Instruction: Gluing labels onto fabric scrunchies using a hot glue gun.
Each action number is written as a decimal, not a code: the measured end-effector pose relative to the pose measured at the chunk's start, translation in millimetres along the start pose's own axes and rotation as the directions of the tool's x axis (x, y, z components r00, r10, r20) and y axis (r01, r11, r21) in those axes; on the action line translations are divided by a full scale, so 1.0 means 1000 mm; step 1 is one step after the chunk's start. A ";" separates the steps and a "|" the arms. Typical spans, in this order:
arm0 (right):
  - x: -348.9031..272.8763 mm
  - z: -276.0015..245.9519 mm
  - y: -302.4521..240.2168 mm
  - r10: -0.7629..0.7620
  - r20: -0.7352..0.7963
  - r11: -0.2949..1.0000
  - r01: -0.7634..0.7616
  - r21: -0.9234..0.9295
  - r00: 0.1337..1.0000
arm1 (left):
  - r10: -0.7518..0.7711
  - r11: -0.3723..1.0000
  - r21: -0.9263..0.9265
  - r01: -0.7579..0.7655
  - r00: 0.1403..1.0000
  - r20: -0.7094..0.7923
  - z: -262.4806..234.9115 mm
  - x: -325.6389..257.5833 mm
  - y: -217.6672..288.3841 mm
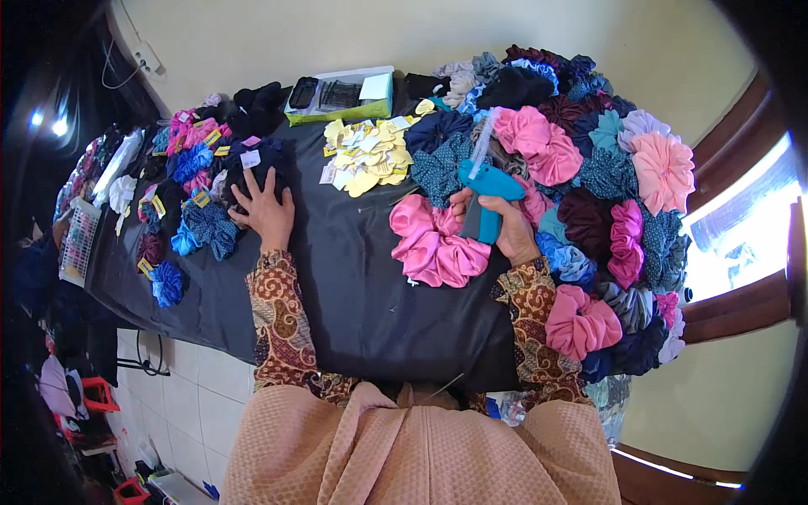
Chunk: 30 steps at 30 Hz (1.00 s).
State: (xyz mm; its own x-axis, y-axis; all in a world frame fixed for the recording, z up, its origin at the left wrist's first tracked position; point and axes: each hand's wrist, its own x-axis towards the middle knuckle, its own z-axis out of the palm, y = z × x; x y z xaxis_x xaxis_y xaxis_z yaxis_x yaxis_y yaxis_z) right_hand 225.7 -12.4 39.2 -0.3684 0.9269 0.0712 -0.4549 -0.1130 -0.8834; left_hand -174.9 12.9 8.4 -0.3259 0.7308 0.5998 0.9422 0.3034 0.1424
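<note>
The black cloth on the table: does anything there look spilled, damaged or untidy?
No clear spill or damage. The yellow paper tags look slightly untidy, overlapping at various angles in a loose heap on the black cloth, near the open green box.

Teal is seen on the gun (495, 182), plain pink on the scrunchie (421, 252) beside it. The tags (366, 151) are coloured pale yellow, the cloth (362, 303) black. Pink, peach, maroon, navy and lilac are mixed in the pile (589, 225), where dark teal is dotted white. The sleeves (282, 307) are patterned with brown, gold and reddish swirls; the garment (337, 446) is coloured peach.
</note>
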 end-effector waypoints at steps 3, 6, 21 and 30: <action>0.000 -0.001 0.000 -0.005 -0.003 1.000 0.005 0.002 1.000 | 0.071 0.997 0.003 -0.071 0.997 -0.003 -0.002 -0.005 -0.004; 0.000 0.000 -0.001 -0.003 -0.007 1.000 0.003 -0.021 1.000 | 0.082 0.997 0.010 -0.082 0.994 -0.067 -0.013 -0.010 -0.004; -0.002 0.006 -0.004 -0.001 -0.029 1.000 0.002 0.021 1.000 | -0.168 0.979 0.121 0.162 0.985 0.043 -0.001 0.001 -0.057; -0.001 -0.003 0.000 0.044 -0.043 0.999 -0.043 0.028 0.998 | -0.190 0.974 0.125 0.188 0.982 0.001 0.052 0.066 -0.173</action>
State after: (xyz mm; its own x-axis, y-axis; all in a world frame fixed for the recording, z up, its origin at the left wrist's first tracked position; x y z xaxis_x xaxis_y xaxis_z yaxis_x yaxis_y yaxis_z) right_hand 228.8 -12.3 37.5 -0.3528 0.9356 0.0119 -0.4609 -0.1628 -0.8724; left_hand -363.8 40.6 -17.8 -0.4987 0.6607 0.5610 0.8468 0.5095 0.1528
